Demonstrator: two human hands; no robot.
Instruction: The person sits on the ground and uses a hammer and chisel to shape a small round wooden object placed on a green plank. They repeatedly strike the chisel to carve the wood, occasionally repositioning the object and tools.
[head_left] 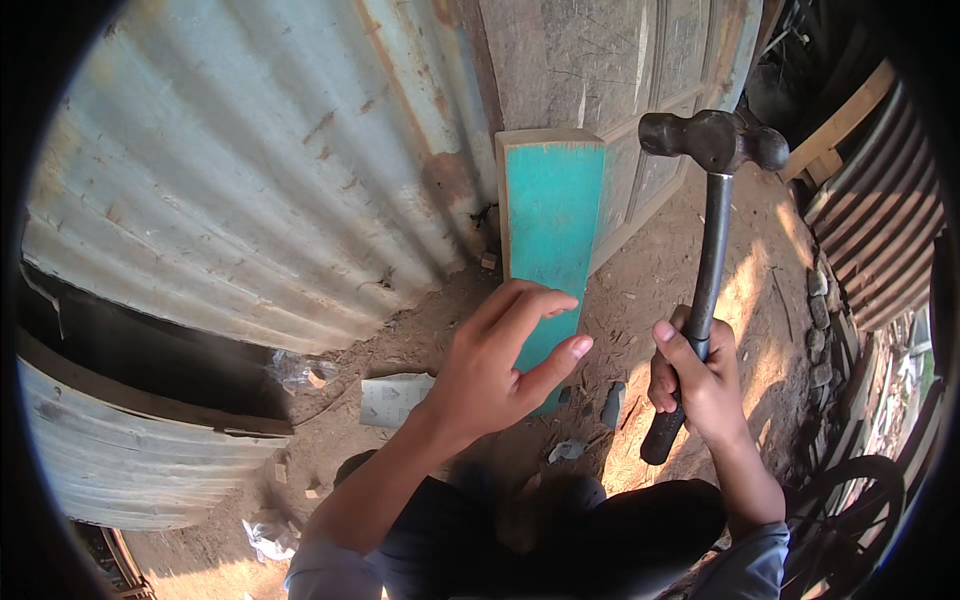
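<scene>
My right hand (708,385) is wrapped round the black grip of a ball-peen hammer (714,240). The hammer stands nearly upright, its dark metal head at the top. Left of it, my left hand (495,355) hangs in front of a teal-painted wooden board (553,215), thumb and curved fingers apart, with nothing visible between them. That board stands on end, its bare wood top edge showing. My left hand covers part of its lower half, and I cannot tell whether the fingers touch it.
A rusty corrugated metal sheet (250,170) rises at the left. Behind the teal board stands a weathered panelled wooden door (600,70). Paper (393,398) and plastic scraps (268,538) lie on the dirt floor (660,260). Stacked bricks (818,345) and a dark wheel (850,500) are at the right.
</scene>
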